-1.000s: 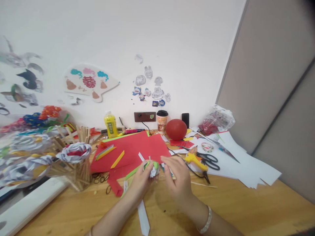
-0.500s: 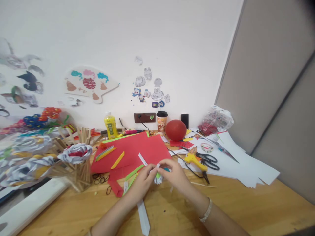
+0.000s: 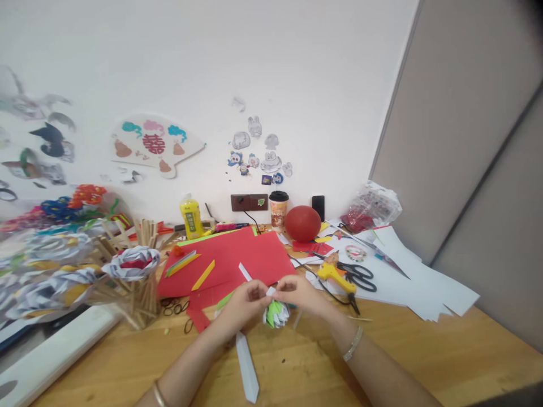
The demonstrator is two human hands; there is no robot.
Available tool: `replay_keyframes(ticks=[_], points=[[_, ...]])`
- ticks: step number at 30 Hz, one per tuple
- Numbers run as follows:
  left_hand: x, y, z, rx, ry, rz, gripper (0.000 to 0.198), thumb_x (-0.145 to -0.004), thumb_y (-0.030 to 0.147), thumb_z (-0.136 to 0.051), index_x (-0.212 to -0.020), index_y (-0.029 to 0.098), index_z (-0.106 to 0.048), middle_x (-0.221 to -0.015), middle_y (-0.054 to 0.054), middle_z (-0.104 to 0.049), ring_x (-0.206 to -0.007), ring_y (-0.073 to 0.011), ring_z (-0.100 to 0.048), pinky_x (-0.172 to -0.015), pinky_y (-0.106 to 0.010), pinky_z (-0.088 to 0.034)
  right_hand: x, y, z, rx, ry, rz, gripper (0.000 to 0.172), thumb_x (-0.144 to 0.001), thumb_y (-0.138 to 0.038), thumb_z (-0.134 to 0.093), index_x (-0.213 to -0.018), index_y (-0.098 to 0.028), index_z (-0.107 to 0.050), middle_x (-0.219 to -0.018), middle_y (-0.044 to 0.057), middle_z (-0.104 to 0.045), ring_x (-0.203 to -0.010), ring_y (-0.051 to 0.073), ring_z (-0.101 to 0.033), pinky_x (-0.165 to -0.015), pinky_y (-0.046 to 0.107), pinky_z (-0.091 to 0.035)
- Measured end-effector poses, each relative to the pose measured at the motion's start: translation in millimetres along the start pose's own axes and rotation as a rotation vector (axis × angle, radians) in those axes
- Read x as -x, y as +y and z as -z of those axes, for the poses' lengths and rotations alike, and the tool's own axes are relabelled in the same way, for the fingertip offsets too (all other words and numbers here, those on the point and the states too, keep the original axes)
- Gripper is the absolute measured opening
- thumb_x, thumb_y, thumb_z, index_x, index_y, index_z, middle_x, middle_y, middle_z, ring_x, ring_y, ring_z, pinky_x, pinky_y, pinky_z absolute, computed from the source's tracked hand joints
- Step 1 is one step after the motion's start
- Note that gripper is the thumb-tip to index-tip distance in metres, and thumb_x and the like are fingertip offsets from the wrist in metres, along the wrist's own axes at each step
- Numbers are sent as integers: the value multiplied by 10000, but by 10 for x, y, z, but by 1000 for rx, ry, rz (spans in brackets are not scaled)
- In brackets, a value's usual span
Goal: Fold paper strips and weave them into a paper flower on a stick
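Between both hands hangs a small white and green folded-paper flower (image 3: 276,314), just above the wooden table. My left hand (image 3: 248,302) pinches it from the left, fingers closed at its upper edge. From the other side my right hand (image 3: 294,294) grips a white paper tip at the top of it. Parts of the flower are covered by the fingers. A folded white paper strip (image 3: 246,367) lies on the table below my left forearm. Another narrow white strip (image 3: 245,272) rests on the red paper (image 3: 254,254) beyond the hands.
To the right lie a yellow hot glue gun (image 3: 337,276), black-handled scissors (image 3: 358,276) and white paper sheets (image 3: 399,294). A red balloon (image 3: 302,224), a paper cup (image 3: 279,212) and a yellow bottle (image 3: 192,217) stand at the back. Wooden sticks (image 3: 144,297) and paper flowers (image 3: 55,282) fill the left.
The paper flower has tilted, so more of its green and white petals show below the fingers. My right hand has shifted slightly right; my left forearm has moved a little to the left.
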State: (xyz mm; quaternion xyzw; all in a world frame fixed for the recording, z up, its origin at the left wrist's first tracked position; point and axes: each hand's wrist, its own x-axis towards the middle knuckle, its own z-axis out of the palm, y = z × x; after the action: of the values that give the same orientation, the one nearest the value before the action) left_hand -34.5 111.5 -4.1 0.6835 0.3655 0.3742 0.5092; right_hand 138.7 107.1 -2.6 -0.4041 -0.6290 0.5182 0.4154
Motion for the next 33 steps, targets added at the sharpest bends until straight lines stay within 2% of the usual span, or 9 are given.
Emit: replay_keyframes(ticks=[4, 9, 14, 19, 24, 26, 30, 33], points=[[5, 15, 35, 92, -101, 73, 274, -630, 365, -660, -718, 132, -545, -627, 6, -571, -576, -102, -514, -572, -217, -389, 18, -46, 29, -69, -121, -92, 328, -566, -387, -719, -753, -140, -609, -666, -7, -587, -608, 97, -517, -576, 212, -380], [31, 79, 53, -149, -64, 174, 239, -609, 344, -649, -686, 136, -562, -579, 30, -548, -545, -99, -483, -533, -209, -360, 7, 31, 28, -44, -165, -200, 289, -541, -336, -735, -681, -130, -588, -576, -32, -547, -517, 67, -468, -503, 188, -345], [22, 47, 51, -279, -62, 149, 264, -613, 386, -619, -668, 134, -559, -595, 20, -556, -550, -110, -484, -518, -212, -359, -21, 135, -30, 12, -114, -147, 214, -554, -267, -715, -654, -128, -587, -549, -41, -529, -491, 58, -458, -461, 169, -331], [-4, -68, 93, -391, -30, 56, 249, -645, 385, -584, -642, 138, -556, -604, 16, -552, -562, -113, -482, -513, -205, -352, -27, 153, -114, 100, -7, -101, 118, -587, -196, -657, -648, -137, -576, -517, -55, -504, -466, 61, -449, -426, 160, -318], [7, -65, 141, -381, -123, 87, 233, -660, 350, -562, -744, 135, -597, -650, -8, -598, -589, -129, -523, -533, -212, -386, -8, 133, -184, 251, 103, -64, 63, -586, -136, -630, -612, -138, -573, -545, -36, -538, -503, 81, -478, -454, 172, -348], [28, -15, 130, -425, -115, 80, 207, -667, 329, -547, -719, 135, -596, -640, -10, -595, -580, -129, -520, -528, -211, -383, 7, 114, -194, 327, 110, 5, 41, -607, -129, -614, -597, -143, -577, -565, -27, -557, -538, 94, -495, -491, 184, -365], [77, 86, 93, -604, -73, -29, 162, -697, 279, -496, -636, 150, -571, -589, 4, -564, -547, -118, -484, -499, -198, -336, 48, 49, -179, 467, 67, 154, 85, -640, -98, -573, -578, -157, -571, -556, -34, -552, -553, 99, -496, -521, 192, -361], [93, 127, 112, -584, -111, -29, 136, -688, 250, -497, -685, 154, -594, -627, 1, -588, -576, -121, -503, -521, -197, -352, 75, -4, -159, 450, 27, 154, 55, -659, -121, -572, -624, -161, -584, -593, -28, -571, -573, 107, -519, -536, 198, -375]])
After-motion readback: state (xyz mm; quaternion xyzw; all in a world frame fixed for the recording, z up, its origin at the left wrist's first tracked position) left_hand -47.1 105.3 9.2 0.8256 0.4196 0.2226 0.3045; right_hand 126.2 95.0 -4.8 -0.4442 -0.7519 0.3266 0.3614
